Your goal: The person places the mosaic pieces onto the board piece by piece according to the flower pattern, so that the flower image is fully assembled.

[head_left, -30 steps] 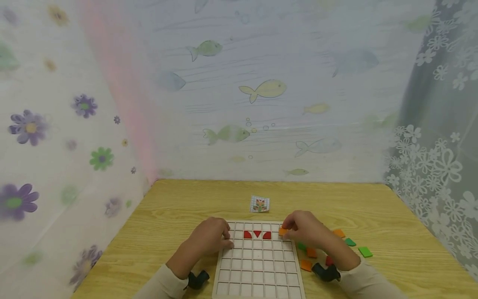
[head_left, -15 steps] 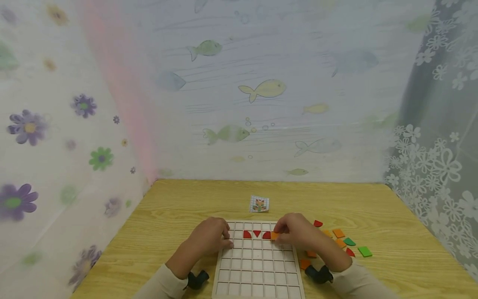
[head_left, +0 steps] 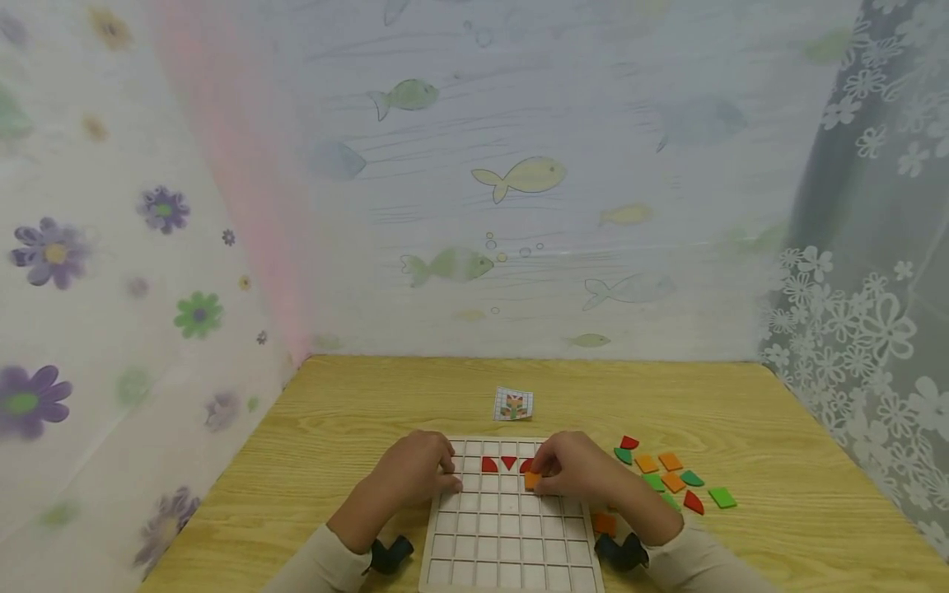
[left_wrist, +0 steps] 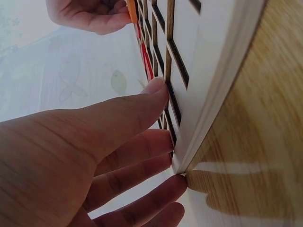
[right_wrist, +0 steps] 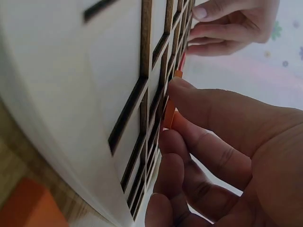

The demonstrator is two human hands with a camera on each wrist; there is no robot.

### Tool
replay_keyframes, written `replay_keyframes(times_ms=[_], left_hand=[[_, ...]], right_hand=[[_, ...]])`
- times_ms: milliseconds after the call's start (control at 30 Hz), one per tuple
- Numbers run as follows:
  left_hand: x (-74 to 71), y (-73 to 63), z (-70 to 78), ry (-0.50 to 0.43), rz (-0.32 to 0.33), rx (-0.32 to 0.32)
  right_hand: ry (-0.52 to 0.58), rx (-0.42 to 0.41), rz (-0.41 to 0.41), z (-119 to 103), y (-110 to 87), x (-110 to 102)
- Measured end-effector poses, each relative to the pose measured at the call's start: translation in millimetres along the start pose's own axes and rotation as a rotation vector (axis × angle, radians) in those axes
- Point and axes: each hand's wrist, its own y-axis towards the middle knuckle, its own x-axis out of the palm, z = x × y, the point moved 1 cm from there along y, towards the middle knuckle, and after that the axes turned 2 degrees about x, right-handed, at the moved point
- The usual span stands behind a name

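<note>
A pale wooden grid board (head_left: 511,527) lies on the table. My left hand (head_left: 415,469) rests at its left edge; in the left wrist view the thumb (left_wrist: 154,90) touches the grid and the other fingers meet the board's edge. Between thumb and fingers, my right hand (head_left: 578,469) pinches an orange square tile (head_left: 531,481), over the third row and just below a red quarter-circle tile (head_left: 525,465). That red tile is partly hidden by the hand. In the same second row sit a red triangle (head_left: 508,463) and another red quarter-circle (head_left: 490,465).
Right of the board lie loose tiles: orange squares (head_left: 670,461), green squares (head_left: 722,497), green quarter-circles (head_left: 692,478) and red ones (head_left: 693,501). Another orange tile (head_left: 605,523) is close to the board's right edge. Behind the board is a small printed pattern card (head_left: 514,404).
My right hand has carried the orange tile leftward across the board, then slightly nearer, to below the right red quarter-circle. More loose tiles show on the right. The left hand has stayed put.
</note>
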Motion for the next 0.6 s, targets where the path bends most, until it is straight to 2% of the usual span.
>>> replay_keyframes(times_ms=[600], left_hand=[[1.7, 2.2, -0.1, 0.009, -0.011, -0.007]], right_hand=[[0.023, 0.042, -0.001, -3.4, 1.0, 3.8]])
